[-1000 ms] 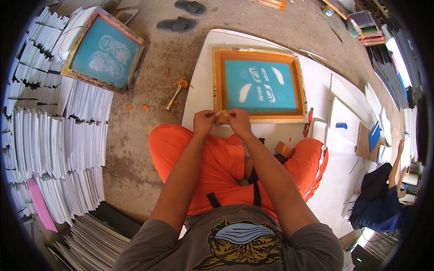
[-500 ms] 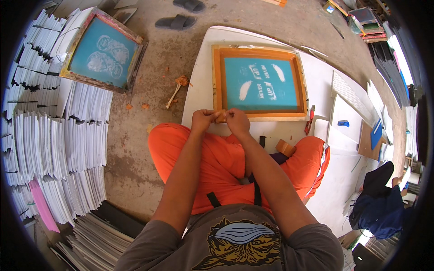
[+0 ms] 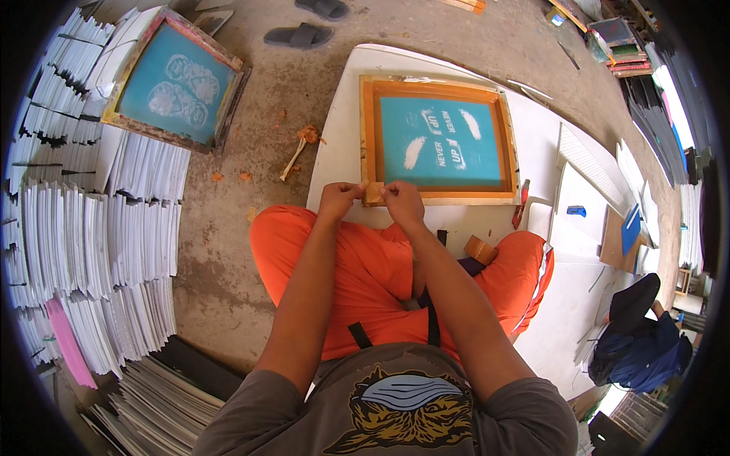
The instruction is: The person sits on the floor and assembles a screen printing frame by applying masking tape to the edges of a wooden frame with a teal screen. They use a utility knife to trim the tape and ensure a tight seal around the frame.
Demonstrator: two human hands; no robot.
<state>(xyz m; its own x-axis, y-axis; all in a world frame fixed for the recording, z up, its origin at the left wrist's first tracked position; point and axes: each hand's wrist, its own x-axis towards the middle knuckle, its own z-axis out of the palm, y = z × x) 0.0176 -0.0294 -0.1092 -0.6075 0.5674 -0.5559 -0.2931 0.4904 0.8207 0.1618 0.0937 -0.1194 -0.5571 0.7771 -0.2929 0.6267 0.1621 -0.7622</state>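
Observation:
A short piece of brown packing tape (image 3: 373, 191) is stretched between my two hands at the near left corner of a screen printing frame (image 3: 441, 195). My left hand (image 3: 340, 201) pinches its left end, and my right hand (image 3: 403, 204) pinches its right end. Whether the tape touches the frame's corner I cannot tell. Brown tape lines the inside of this frame around a blue-green mesh with white lettering and two white smears. A roll of brown tape (image 3: 480, 249) rests by my right knee.
The frame lies on a white board (image 3: 334, 144). Beside it are a red-handled cutter (image 3: 521, 204) and a blue cutter (image 3: 576, 210). Another printing screen (image 3: 173, 83) leans on stacks of white sheets (image 3: 84, 243) at left. A person in dark clothing (image 3: 642, 342) is at far right.
My hands have drawn slightly apart, so more of the tape piece shows between them. The person at far right has shifted posture. The frame stays put on the board.

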